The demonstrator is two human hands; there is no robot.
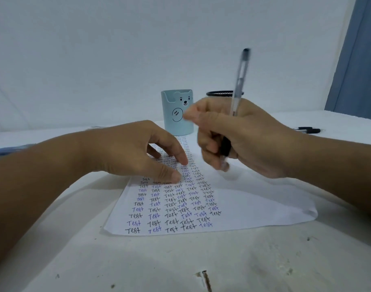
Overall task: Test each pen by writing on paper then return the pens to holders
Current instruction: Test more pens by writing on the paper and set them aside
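A white sheet of paper [254, 205] lies on the table, covered in several rows of the word "Test" in black and blue ink. My left hand [138, 150] rests on it with fingers spread, pressing it down. My right hand [243, 135] hovers just above the sheet's right side, closed around a clear pen [240, 81] with a black grip, its top end pointing up. A light blue pen holder [177, 114] with a bear face stands behind the paper. The rim of a black mesh holder [219, 93] shows behind my right hand.
Another black pen [306, 130] lies on the white table at the right. A blue cloth edge [9, 149] shows at the far left. A crack and chips mark the table's front [206, 281]. A white wall stands close behind, with a blue curtain at the right.
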